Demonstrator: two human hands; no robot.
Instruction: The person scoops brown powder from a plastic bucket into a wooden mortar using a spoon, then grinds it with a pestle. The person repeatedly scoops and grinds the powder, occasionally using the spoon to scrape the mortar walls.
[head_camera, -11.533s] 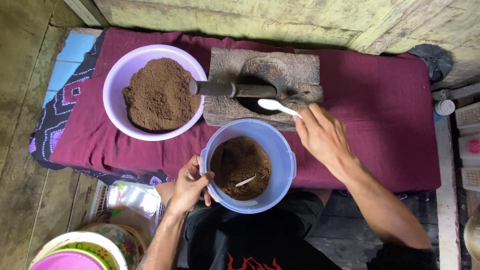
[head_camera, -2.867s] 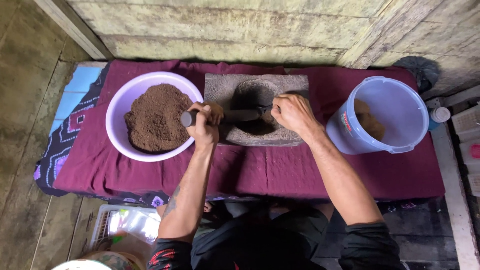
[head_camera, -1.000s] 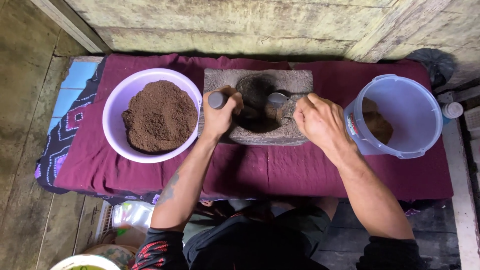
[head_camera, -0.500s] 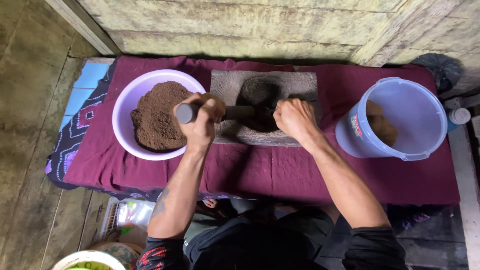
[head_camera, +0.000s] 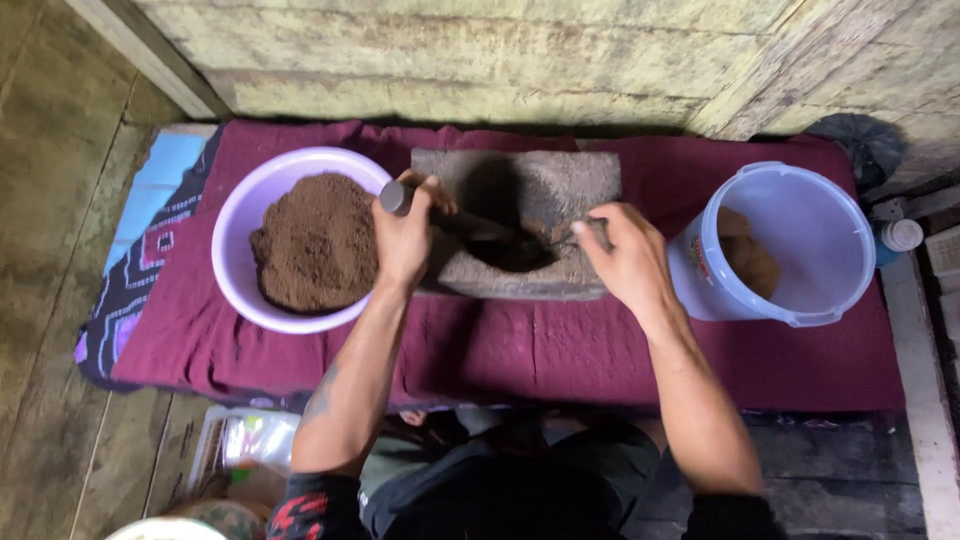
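bowl (head_camera: 240, 240) left of grinding stone (head_camera: 560, 185) | bucket (head_camera: 800, 240) right | all on cloth (head_camera: 560, 350)

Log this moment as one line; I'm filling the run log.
left hand: gripping roller end | right hand: gripping other end | grinding stone: dark paste in hollow | bowl: brown powder | bucket: right

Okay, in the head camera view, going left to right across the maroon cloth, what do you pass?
Lilac bowl of brown powder → left hand → stone grinding slab → right hand → pale blue bucket.
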